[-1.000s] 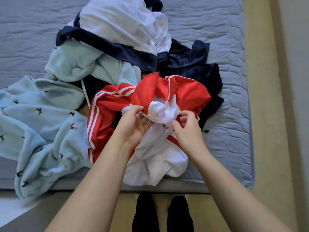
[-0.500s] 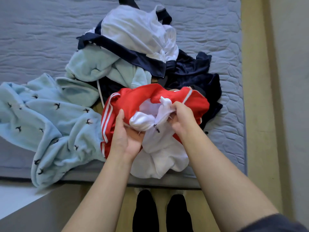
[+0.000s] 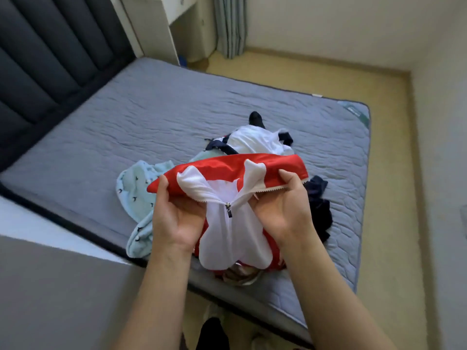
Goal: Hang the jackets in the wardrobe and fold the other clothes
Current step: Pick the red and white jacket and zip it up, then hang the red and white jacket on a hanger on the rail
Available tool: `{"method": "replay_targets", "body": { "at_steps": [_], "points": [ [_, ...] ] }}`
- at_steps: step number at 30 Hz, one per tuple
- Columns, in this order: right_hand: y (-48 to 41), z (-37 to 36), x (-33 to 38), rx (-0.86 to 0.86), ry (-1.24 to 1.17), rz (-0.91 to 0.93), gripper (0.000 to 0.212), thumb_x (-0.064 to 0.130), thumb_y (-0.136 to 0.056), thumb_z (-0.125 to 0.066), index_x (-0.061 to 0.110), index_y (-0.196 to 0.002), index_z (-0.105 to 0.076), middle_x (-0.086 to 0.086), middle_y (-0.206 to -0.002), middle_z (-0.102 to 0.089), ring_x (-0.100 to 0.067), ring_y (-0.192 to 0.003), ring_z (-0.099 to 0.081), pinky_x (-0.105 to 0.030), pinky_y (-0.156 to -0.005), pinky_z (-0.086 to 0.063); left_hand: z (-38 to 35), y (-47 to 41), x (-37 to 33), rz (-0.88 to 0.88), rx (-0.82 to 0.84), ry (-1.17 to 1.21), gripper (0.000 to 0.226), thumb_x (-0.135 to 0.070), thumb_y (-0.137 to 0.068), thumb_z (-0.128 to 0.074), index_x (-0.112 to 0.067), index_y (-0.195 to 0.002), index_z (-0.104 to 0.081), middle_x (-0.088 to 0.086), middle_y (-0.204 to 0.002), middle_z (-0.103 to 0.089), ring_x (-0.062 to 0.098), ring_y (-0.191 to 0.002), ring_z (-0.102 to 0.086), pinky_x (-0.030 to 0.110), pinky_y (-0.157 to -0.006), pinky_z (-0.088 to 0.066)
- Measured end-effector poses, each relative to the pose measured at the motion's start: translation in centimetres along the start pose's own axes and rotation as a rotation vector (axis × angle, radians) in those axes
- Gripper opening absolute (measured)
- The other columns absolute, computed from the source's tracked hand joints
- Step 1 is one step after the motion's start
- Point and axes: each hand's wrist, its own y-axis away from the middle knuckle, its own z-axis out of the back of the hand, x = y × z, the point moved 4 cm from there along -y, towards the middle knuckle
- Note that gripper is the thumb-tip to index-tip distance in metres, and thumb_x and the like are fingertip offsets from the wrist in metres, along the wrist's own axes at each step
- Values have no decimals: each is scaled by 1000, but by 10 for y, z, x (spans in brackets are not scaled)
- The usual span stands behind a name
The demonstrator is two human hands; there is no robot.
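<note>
Head view. Left hand (image 3: 174,218) and right hand (image 3: 283,210) grip the jacket (image 3: 227,168), fingers curled round its open edges and the zipper (image 3: 228,210) between the thumbs. Probable risk: the slick lining slips from the fingers, so the jacket drops onto the pile (image 3: 255,140) beyond.

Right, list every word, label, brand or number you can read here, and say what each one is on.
No text here can be read.
Green label at the far corner of the mattress: has printing, too blurred to read.
Small white tag on the mattress's far edge: too small to read.
Red and white jacket: no brand or lettering on the part that shows.
</note>
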Motion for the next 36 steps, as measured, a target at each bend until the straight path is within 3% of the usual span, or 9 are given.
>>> {"method": "replay_targets", "body": {
  "at_steps": [3,5,10,14,16,19,22,29,36],
  "points": [
    [34,-35,-7,109,115,-80,42,24,-89,-42,4,-70,-74,-8,-87,-68,-18,-81,-61,-30,-96,-41,-12,58,-22,-190,66,116,17,-31,-70,-65,-17,-66,-74,-2,-77,-71,10,-73,-68,22,-73,-55],
    [52,-53,-16,173,159,-127,47,24,-93,-40,4,-67,-74,-9,-84,-71,-18,-80,-63,-29,-90,-44,-10,94,-35,-285,82,162,16,-29,-58,-72,-16,-68,-74,-2,-78,-71,10,-75,-68,23,-76,-54],
    [92,-86,-58,281,264,-215,35,20,-94,-43,10,-70,-67,-5,-77,-67,-18,-76,-62,-35,-95,-40,2,171,-66,-459,-2,222,36,-34,-94,-46,-14,-77,-71,1,-79,-71,13,-73,-69,27,-72,-57],
    [126,-102,-95,401,360,-280,50,18,-96,-41,11,-56,-70,-5,-68,-69,-15,-65,-66,-31,-81,-46,15,226,-81,-594,-93,200,28,-35,-96,-44,-17,-89,-65,2,-81,-71,14,-73,-70,28,-69,-57],
    [142,-106,-114,432,387,-310,42,17,-96,-42,10,-62,-67,-5,-68,-68,-16,-65,-65,-32,-79,-47,25,254,-90,-651,-117,202,30,-34,-95,-44,-16,-88,-67,2,-83,-71,14,-74,-70,28,-69,-57],
    [165,-107,-153,464,434,-392,25,15,-93,-47,10,-71,-58,-4,-69,-63,-18,-68,-61,-34,-79,-47,49,303,-103,-735,-125,229,48,-31,-98,-40,-15,-66,-71,0,-72,-69,11,-66,-68,25,-62,-56],
    [202,-107,-204,526,537,-497,26,13,-91,-48,11,-66,-55,-3,-63,-59,-18,-65,-59,-34,-75,-48,84,368,-113,-821,-200,272,58,-30,-100,-35,-15,-55,-68,-2,-61,-63,9,-56,-63,23,-56,-54],
    [352,-72,-346,606,817,-738,18,17,-92,-50,9,-76,-56,-3,-60,-59,-16,-57,-60,-28,-60,-50,171,567,-104,-1049,-444,445,50,-31,-98,-36,-9,-59,-59,2,-52,-59,14,-44,-60,25,-48,-52],
    [536,-2,-439,716,1088,-866,22,21,-91,-52,14,-70,-49,-1,-57,-47,-13,-51,-49,-28,-55,-41,242,761,-50,-1289,-569,560,37,-31,-95,-43,-9,-73,-62,4,-65,-64,19,-58,-67,38,-76,-53]
  ]
}}
